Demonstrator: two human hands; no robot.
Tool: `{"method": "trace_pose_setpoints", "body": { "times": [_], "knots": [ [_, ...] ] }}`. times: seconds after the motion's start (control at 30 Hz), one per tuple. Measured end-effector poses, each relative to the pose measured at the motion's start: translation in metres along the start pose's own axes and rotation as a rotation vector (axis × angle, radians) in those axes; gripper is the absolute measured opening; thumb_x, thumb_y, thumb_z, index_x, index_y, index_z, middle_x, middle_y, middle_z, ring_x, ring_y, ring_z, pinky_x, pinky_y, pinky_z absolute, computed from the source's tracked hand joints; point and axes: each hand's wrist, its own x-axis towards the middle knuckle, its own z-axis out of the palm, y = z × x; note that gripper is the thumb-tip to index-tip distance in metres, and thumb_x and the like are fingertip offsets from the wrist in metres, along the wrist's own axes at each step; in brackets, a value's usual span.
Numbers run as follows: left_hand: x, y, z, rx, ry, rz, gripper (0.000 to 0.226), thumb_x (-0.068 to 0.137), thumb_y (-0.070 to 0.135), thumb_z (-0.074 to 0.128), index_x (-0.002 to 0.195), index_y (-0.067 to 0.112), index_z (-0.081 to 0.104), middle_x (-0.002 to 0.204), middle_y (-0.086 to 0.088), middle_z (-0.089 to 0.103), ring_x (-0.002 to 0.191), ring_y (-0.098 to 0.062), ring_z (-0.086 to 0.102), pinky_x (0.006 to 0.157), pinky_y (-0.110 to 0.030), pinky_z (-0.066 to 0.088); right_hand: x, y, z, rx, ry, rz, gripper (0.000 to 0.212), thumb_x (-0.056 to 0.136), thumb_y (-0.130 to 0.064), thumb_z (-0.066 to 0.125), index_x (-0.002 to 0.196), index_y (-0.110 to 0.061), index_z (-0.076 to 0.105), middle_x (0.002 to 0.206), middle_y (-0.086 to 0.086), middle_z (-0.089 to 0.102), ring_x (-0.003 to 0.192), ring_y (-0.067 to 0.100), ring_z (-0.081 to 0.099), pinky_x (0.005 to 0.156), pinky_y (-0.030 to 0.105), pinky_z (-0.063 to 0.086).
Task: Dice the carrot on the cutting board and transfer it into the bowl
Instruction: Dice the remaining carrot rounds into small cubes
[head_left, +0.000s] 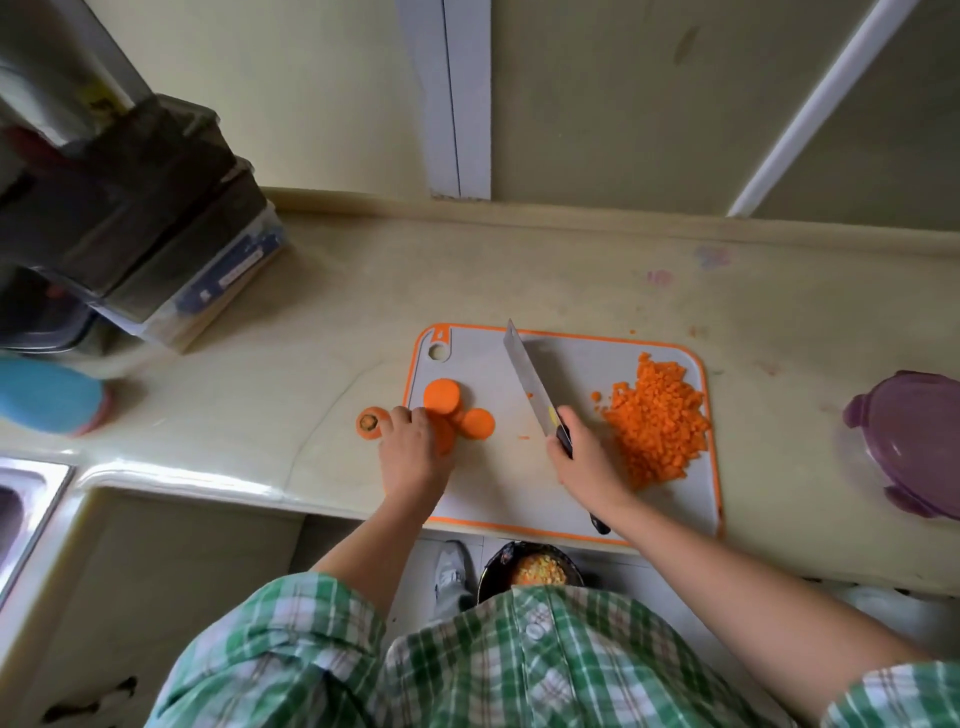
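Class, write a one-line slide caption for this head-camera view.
Right hand holds a knife over the cutting board beside diced carrot; left hand holds carrot chunks.

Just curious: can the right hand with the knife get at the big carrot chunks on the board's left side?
Probably yes. The cutting board between the knife in the right hand and the carrot chunks is bare but for crumbs. The left hand holds the chunks, though, close to any cut.
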Motion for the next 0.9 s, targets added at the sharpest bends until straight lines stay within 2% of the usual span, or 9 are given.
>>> {"method": "trace_pose_setpoints", "body": {
  "times": [0.1,0.27,0.4,0.53,0.67,0.73,0.8,0.9],
  "knots": [
    [0.003,-0.008,0.003,-0.052,0.035,0.058,0.038,0.082,0.022,0.066,0.109,-0.002,0.053,0.111,-0.022,0.051,0.103,-0.038,0.046,0.085,-0.042,0.038,0.002,-0.002,0.001,-0.090,0.029,-0.012,0.009,0.082,-0.036,0.036,0.084,-0.027,0.035,0.058,0.006,0.045,0.050,0.032,0.055,0.043,0.051,0.045],
    [0.003,-0.012,-0.003,-0.203,0.073,0.073,0.052,0.073,0.031,0.075,0.108,0.002,0.052,0.106,-0.016,0.049,0.098,-0.035,0.048,0.082,-0.040,0.040,0.003,-0.002,0.000,-0.104,0.062,-0.033,0.011,0.086,-0.024,0.043,0.079,-0.022,0.034,0.058,0.010,0.044,0.049,0.030,0.051,0.045,0.050,0.040],
    [0.006,0.001,-0.006,-0.277,0.131,0.205,0.054,0.071,0.033,0.077,0.109,0.004,0.052,0.104,-0.013,0.048,0.095,-0.032,0.051,0.081,-0.038,0.043,0.000,-0.004,-0.006,-0.062,0.087,0.013,0.012,0.087,-0.022,0.046,0.079,-0.021,0.037,0.059,0.011,0.051,0.054,0.029,0.055,0.050,0.046,0.042],
    [0.011,0.033,-0.001,-0.258,-0.005,0.320,0.061,0.074,0.033,0.078,0.123,0.010,0.051,0.120,-0.011,0.046,0.103,-0.029,0.051,0.085,-0.032,0.041,-0.008,-0.002,-0.019,-0.067,0.136,0.054,0.012,0.078,-0.035,0.037,0.083,-0.025,0.037,0.062,0.005,0.060,0.058,0.028,0.057,0.054,0.045,0.047],
    [0.014,0.065,0.016,-0.169,-0.134,0.363,0.063,0.077,0.035,0.076,0.128,0.012,0.048,0.121,-0.013,0.046,0.109,-0.031,0.050,0.091,-0.034,0.040,-0.018,0.006,-0.030,-0.160,0.146,0.070,0.010,0.080,-0.031,0.041,0.083,-0.031,0.031,0.066,0.009,0.062,0.066,0.034,0.063,0.056,0.049,0.048],
    [0.014,0.076,0.024,-0.144,-0.163,0.367,0.061,0.078,0.035,0.075,0.127,0.010,0.049,0.119,-0.015,0.047,0.109,-0.032,0.049,0.092,-0.034,0.039,-0.022,0.011,-0.032,-0.193,0.141,0.081,0.011,0.084,-0.025,0.047,0.085,-0.027,0.036,0.068,0.012,0.062,0.069,0.037,0.063,0.056,0.047,0.047],
    [0.013,0.082,0.031,-0.118,-0.158,0.361,0.059,0.078,0.035,0.075,0.124,0.009,0.050,0.119,-0.015,0.046,0.110,-0.032,0.047,0.091,-0.034,0.038,-0.025,0.015,-0.033,-0.229,0.147,0.088,0.012,0.085,-0.018,0.051,0.086,-0.021,0.039,0.071,0.017,0.062,0.071,0.040,0.060,0.055,0.041,0.040],
    [0.012,0.085,0.036,-0.101,-0.131,0.351,0.057,0.078,0.035,0.076,0.123,0.010,0.051,0.119,-0.013,0.044,0.110,-0.030,0.046,0.089,-0.033,0.040,-0.026,0.019,-0.031,-0.245,0.131,0.098,0.018,0.086,-0.016,0.052,0.085,-0.019,0.034,0.070,0.017,0.057,0.071,0.042,0.057,0.053,0.038,0.031]
  ]
}}
